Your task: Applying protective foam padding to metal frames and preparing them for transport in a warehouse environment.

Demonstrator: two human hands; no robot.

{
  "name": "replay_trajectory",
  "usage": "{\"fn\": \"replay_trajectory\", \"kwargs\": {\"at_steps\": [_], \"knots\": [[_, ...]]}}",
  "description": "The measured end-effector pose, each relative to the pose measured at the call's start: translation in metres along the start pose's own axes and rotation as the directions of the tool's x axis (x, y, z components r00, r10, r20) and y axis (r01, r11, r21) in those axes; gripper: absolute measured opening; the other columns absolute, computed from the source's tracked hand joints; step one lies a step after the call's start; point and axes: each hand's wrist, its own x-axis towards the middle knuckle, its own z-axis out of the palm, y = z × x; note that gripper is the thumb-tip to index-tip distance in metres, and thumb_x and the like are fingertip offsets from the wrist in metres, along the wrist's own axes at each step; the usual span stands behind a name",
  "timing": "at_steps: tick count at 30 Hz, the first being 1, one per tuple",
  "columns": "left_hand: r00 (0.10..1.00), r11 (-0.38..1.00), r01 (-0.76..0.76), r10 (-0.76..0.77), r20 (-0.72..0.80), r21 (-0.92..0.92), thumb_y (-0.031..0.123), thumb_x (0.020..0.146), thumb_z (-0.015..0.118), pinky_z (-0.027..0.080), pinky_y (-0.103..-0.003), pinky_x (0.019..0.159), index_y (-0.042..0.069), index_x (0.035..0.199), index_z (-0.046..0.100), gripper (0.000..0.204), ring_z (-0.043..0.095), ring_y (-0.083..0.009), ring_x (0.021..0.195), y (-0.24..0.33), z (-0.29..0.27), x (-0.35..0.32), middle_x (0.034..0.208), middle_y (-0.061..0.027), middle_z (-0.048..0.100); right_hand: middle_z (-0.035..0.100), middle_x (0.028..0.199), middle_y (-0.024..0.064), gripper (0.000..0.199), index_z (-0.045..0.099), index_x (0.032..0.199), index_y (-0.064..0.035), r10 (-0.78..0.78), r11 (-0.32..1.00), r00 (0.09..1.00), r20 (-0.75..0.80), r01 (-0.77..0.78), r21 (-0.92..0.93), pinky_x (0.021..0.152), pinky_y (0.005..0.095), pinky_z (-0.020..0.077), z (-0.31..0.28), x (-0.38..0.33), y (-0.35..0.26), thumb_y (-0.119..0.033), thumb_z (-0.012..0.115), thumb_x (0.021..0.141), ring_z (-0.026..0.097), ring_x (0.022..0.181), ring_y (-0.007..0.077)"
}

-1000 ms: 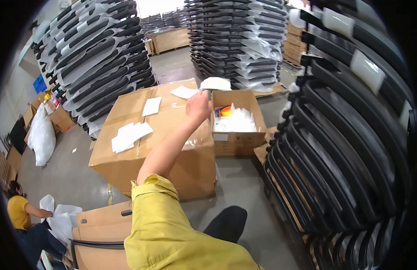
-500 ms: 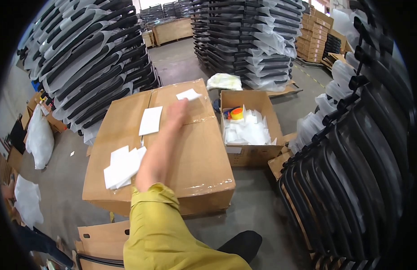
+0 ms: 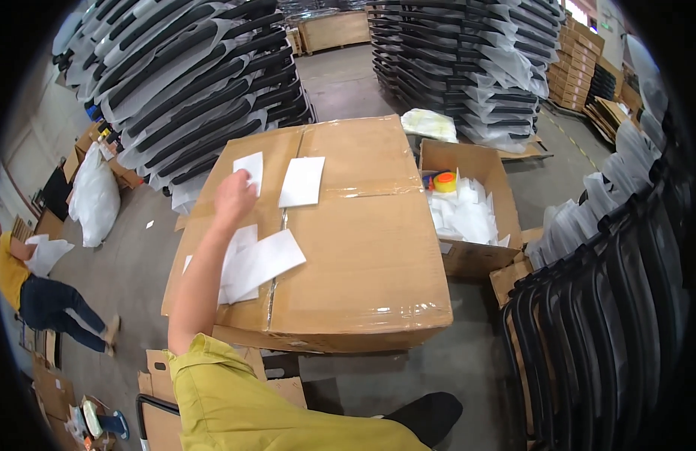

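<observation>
My left hand [image 3: 236, 198] is over the far left part of a large taped cardboard carton [image 3: 355, 259]. Its fingers are closed on the near edge of a small white rectangular sheet [image 3: 249, 164]. Just right of the hand, a second white sheet [image 3: 303, 180] lies flat across the carton's middle seam. Nearer to me, several overlapping white sheets [image 3: 264, 263] form a loose fanned pile, partly hidden by my forearm. Whether the sheets are paper or thin foam I cannot tell. My right hand is out of view.
An open cardboard box [image 3: 479, 255] with white sheets and a yellow-orange tape roll [image 3: 444, 181] stands right of the carton. Stacked black frames [image 3: 212, 83] rise behind, with more frames [image 3: 588, 323] at right. At far left, a person [image 3: 43, 293] handles white wrapping.
My left hand has moved left across the carton, from its far right part to its far left, with a white sheet in the fingers. The view has shifted left.
</observation>
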Motion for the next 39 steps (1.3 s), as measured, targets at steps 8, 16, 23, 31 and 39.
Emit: {"fn": "replay_trajectory", "kwargs": {"at_steps": [8,16,23,31,39], "knots": [[0.789,0.948,0.285,-0.146,0.596,-0.144,0.042,0.061,0.07,0.045,-0.034,0.058,0.001,0.051,0.056,0.044,0.059,-0.0194,0.065,0.087,-0.022,0.005,0.056,-0.0108,0.059,0.057,0.101,0.0173,0.031,0.056,0.103,-0.0033,-0.06,0.996,0.988,-0.14,0.068,0.053,0.082,0.0365,0.0408,-0.019,-0.017,-0.048,-0.019,0.057,0.075,0.052,0.097,0.0312],[0.96,0.832,0.163,-0.009,0.281,-0.531,0.009,0.054,0.066,0.042,-0.031,0.07,0.005,0.091,0.051,0.04,0.051,-0.0219,0.081,0.098,0.029,0.0,0.085,-0.0104,0.052,0.058,0.093,0.0165,0.031,0.058,0.093,-0.002,-0.127,0.951,0.931,-0.343,0.213,0.226,0.08,0.0385,0.0413,0.0,-0.021,-0.044,-0.01,0.064,0.064,0.054,0.089,0.0317],[0.606,0.362,-0.568,0.792,-0.077,-0.739,-0.005,0.071,0.053,0.041,-0.024,0.062,0.0,0.085,0.053,0.015,0.05,-0.0124,0.068,0.262,-0.165,-0.096,0.073,-0.0054,0.055,0.056,0.099,0.0115,0.034,0.053,0.103,-0.0065,-0.319,0.837,0.495,-0.808,0.548,0.005,0.08,0.0376,0.0425,-0.11,-0.045,-0.117,-0.019,0.059,0.072,0.052,0.093,0.0286],[-0.326,-0.484,-0.276,0.86,-0.393,-0.83,-0.004,0.067,0.058,0.045,-0.028,0.066,0.003,0.089,0.057,0.022,0.057,-0.0228,0.075,0.488,-0.255,-0.379,0.085,-0.0101,0.059,0.058,0.095,0.0107,0.037,0.051,0.106,-0.0061,-0.224,0.732,0.644,-0.731,0.606,0.31,0.082,0.0385,0.0406,-0.113,-0.155,-0.069,-0.019,0.061,0.073,0.054,0.091,0.0272],[-0.412,-0.696,-0.142,0.688,-0.597,-0.704,0.003,0.077,0.053,0.043,-0.033,0.078,0.002,0.106,0.048,0.03,0.054,-0.0261,0.09,0.598,-0.285,-0.586,0.099,-0.015,0.054,0.06,0.089,0.0031,0.02,0.056,0.096,-0.0004,0.346,0.029,0.754,-0.558,0.586,0.81,0.075,0.0258,0.0421,-0.003,-0.203,0.125,-0.007,0.058,0.078,0.054,0.082,0.0109]]}}
